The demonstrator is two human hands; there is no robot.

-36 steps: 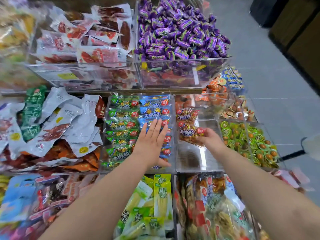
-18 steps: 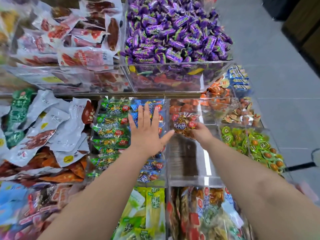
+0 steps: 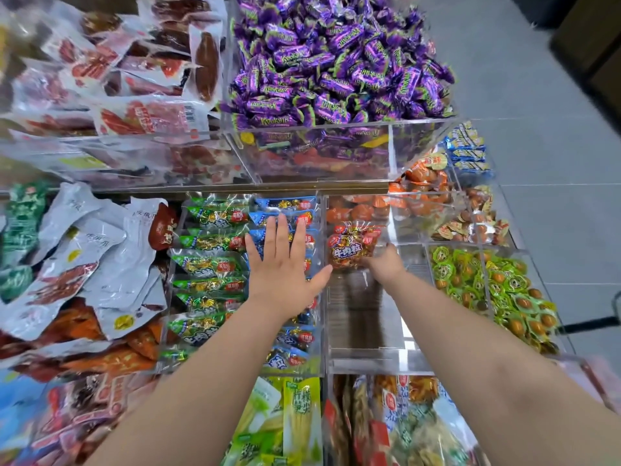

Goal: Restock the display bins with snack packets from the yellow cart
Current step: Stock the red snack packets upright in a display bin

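My right hand (image 3: 384, 265) grips a red snack packet (image 3: 353, 247) at the far end of a clear acrylic bin (image 3: 366, 359) whose floor is mostly bare. My left hand (image 3: 285, 267) lies flat with fingers spread on the blue packets (image 3: 292, 338) in the neighbouring bin to the left. Green packets (image 3: 208, 264) fill the column beside the blue ones. The yellow cart is not in view.
A raised bin of purple candies (image 3: 336, 62) stands behind, with red meat packets (image 3: 134, 82) to its left. Green-wrapped snacks (image 3: 487, 284) fill bins at the right. White and orange pouches (image 3: 84, 264) lie left. Grey floor (image 3: 554, 163) is at the right.
My right hand has carried the red packet forward to the far end of the clear bin. My left hand slid forward over the blue packets. The view moved closer to the shelves.
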